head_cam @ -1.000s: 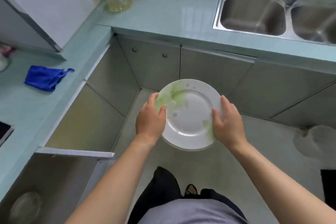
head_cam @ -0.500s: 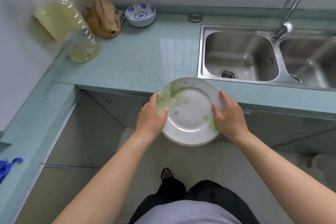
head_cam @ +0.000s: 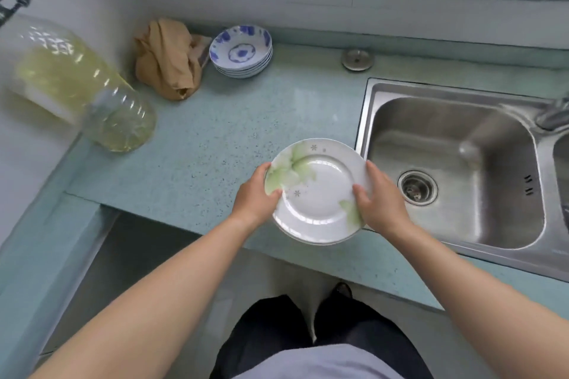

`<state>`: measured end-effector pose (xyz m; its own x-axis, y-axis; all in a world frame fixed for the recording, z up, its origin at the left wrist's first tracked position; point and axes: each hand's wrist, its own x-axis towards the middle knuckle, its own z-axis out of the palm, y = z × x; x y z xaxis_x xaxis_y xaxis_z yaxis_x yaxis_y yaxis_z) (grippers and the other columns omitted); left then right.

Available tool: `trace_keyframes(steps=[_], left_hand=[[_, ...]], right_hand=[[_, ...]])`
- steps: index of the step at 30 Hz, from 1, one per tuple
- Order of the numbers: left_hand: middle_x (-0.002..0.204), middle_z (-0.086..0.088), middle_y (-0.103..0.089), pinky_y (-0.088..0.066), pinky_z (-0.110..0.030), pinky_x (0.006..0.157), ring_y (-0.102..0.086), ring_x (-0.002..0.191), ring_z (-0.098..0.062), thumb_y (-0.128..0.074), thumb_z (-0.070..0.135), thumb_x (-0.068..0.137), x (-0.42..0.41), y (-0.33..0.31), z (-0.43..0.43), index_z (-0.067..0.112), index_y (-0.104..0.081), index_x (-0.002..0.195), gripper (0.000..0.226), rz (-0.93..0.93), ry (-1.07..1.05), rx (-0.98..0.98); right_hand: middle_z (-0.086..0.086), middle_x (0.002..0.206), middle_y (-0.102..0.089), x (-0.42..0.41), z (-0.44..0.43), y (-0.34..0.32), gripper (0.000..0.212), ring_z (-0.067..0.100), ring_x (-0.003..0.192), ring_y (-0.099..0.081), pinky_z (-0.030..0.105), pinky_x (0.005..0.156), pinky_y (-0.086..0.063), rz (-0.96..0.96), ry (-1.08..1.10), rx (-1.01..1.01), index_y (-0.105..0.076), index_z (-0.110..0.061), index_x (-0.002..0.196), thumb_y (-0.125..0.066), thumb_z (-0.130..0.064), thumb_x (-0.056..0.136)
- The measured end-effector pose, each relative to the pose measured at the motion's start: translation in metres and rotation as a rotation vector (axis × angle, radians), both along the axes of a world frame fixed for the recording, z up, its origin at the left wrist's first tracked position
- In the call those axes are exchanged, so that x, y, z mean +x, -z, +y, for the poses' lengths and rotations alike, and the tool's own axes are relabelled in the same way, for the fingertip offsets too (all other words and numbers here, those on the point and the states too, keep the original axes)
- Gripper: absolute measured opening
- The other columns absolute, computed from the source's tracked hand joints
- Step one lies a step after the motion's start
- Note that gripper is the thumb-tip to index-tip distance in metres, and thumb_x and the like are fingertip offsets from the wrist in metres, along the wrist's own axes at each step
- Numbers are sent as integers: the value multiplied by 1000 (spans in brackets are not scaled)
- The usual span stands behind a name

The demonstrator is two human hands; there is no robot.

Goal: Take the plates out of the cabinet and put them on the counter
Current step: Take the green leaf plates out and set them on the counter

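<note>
Item: plate (head_cam: 318, 194), our left hand (head_cam: 254, 195) and right hand (head_cam: 381, 198) in closed grip on opposite rims. Step: carrying. Next, we judge: lower onto bare table (head_cam: 215, 144) beyond the grip.

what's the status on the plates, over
Left hand and right hand both gripping the plates by opposite rims. Stack above the counter edge, beside the sink, not set down yet. Landing spot clear.

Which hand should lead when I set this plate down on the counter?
Left, probably. The left hand grips the plate on the side over bare counter; the right hand sits next to the sink edge, with less room.
</note>
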<state>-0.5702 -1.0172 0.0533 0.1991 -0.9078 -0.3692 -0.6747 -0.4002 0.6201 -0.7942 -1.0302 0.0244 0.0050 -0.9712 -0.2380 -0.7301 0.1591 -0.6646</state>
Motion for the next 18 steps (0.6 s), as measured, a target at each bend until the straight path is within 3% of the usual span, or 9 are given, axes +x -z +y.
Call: trace_keyframes(steps=[5, 10, 18], left_hand=[[116, -6, -61, -44, -28, 83, -57, 105, -26, -59, 19, 87, 17, 3, -63, 23, -38, 136, 54, -27, -9, 19], [115, -9, -60, -51, -40, 86, -58, 103, -30, -60, 19, 85, 38, 6, -144, 23, -39, 135, 55, -22, 17, 16], [126, -6, -59, -41, -31, 92, -54, 114, -27, -58, 19, 86, 53, 36, -259, 23, -35, 139, 58, -5, 45, 0]], right_hand=[[10, 147, -34, 15, -70, 4, 58, 24, 135, -31, 30, 108, -23, 2, -62, 34, -24, -9, 143, -49, -23, 93], [11, 146, -36, 33, -145, -3, 58, 25, 134, -32, 30, 107, -22, 48, -73, -11, -25, -7, 142, -50, -24, 93], [10, 146, -36, 50, -259, 12, 58, 25, 134, -32, 32, 108, -24, 99, 12, 55, -24, -11, 143, -49, -26, 92]])
